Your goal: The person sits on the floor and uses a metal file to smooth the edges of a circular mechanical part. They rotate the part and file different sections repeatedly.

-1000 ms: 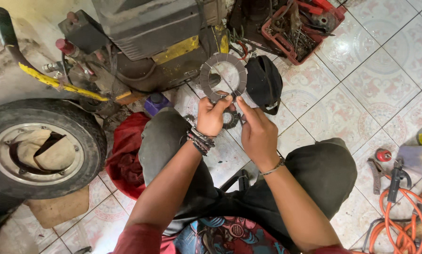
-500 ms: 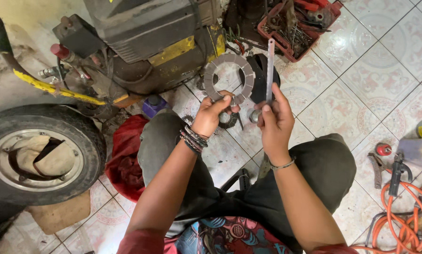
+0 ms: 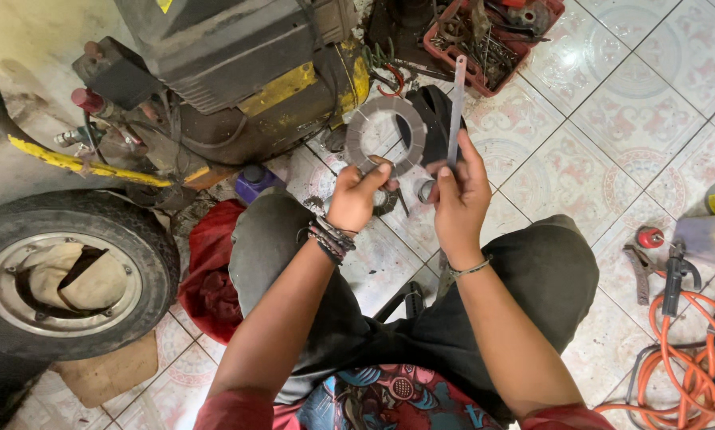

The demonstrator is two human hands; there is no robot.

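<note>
Patterned floor tiles spread under me, with a tyre at the far left. My left hand pinches the grey ring by its lower edge, while my right hand pinches a thin metal strip upright just beside it.

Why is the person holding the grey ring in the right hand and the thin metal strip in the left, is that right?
Not quite: the hands are swapped. The head view shows the left hand holding the grey ring and the right hand holding the thin metal strip.
</note>
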